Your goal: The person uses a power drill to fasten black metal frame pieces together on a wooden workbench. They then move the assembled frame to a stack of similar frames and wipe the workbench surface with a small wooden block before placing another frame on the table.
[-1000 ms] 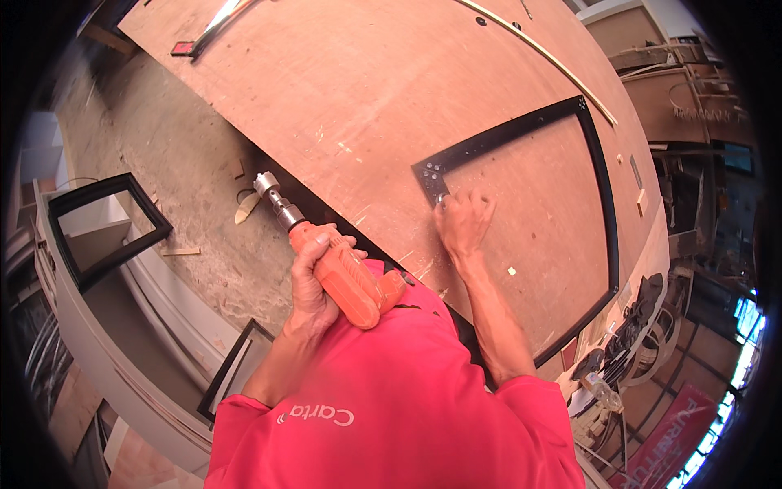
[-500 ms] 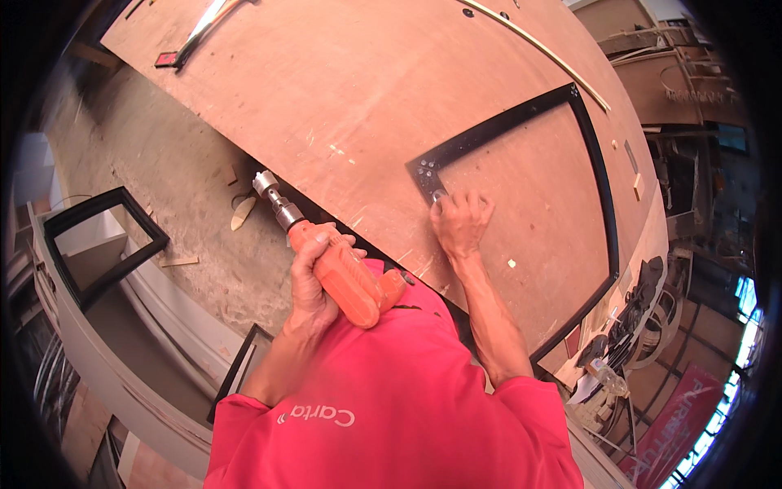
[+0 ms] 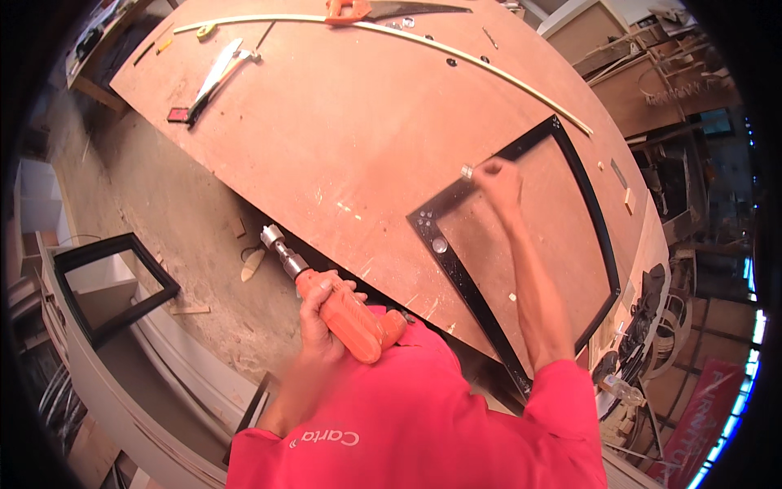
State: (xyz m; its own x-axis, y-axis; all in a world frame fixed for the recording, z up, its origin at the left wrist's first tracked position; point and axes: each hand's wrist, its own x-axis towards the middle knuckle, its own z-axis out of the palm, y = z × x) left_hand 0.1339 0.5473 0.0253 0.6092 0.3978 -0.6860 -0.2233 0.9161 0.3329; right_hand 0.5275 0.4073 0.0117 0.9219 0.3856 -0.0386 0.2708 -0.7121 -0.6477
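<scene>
My left hand (image 3: 324,324) is wrapped round an orange power drill (image 3: 358,326), its wide round metal cutting bit (image 3: 270,235) pointing up and to the left, out past the table edge. My right hand (image 3: 498,181) is closed above the far-left bar of a black rectangular frame (image 3: 466,275) lying flat on the tabletop. A small whitish piece (image 3: 467,171) shows at its fingertips, too blurred to name. Near the frame's left corner is a pale round spot (image 3: 440,244), a hole or a disc; I cannot tell which. Pale specks lie around it.
The wooden table (image 3: 342,138) carries a long thin strip (image 3: 489,67), an orange-handled saw (image 3: 349,11), a yellow tape measure (image 3: 208,31) and black cables (image 3: 648,314) at the right. Another black frame (image 3: 114,285) leans on a grey cabinet piece at the left.
My right hand has moved away from the frame's left corner, farther out along its far bar, uncovering the round spot. My left hand still holds the drill. The view has shifted, showing more of the far table.
</scene>
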